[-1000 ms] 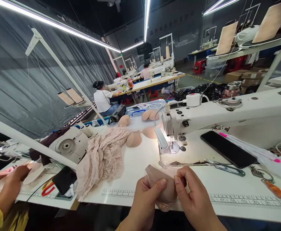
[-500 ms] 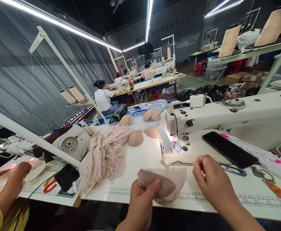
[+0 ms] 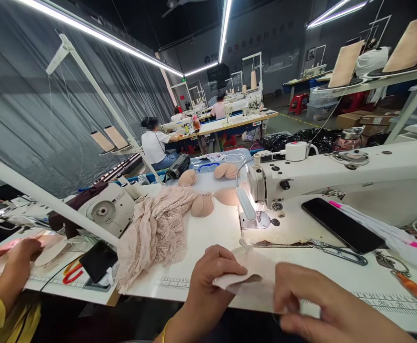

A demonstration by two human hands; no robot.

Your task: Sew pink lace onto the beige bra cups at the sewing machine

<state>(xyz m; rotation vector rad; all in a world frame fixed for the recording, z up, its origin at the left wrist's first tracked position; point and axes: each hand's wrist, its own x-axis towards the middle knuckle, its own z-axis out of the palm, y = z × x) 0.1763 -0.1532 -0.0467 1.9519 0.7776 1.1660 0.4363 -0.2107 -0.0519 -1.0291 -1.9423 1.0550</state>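
My left hand (image 3: 213, 274) is closed on a beige bra cup pad (image 3: 242, 281), which is tilted so that its edge faces me. Thin sheer fabric (image 3: 256, 264) spreads from the pad toward the right. Close by the fabric's right edge, my right hand (image 3: 306, 297) has its fingers curled together; whatever they pinch is hidden. Both hands are above the table's front edge. Beyond them stands a white sewing machine (image 3: 322, 166), its lamp lighting the needle plate. Left of the machine are a stack of beige pads (image 3: 202, 205) and a heap of pale lace fabric (image 3: 158, 233).
A black phone (image 3: 342, 224), thread snips (image 3: 337, 250) and keys with an orange fob (image 3: 413, 286) lie at right. A ruler strip (image 3: 173, 283) runs along the front edge. At far left, a co-worker's hand (image 3: 24, 259) handles pads near red-handled scissors (image 3: 73, 274).
My left hand has turned the pad from facing me to nearly edge-on. My right hand has come down and left, close to the fabric's edge.
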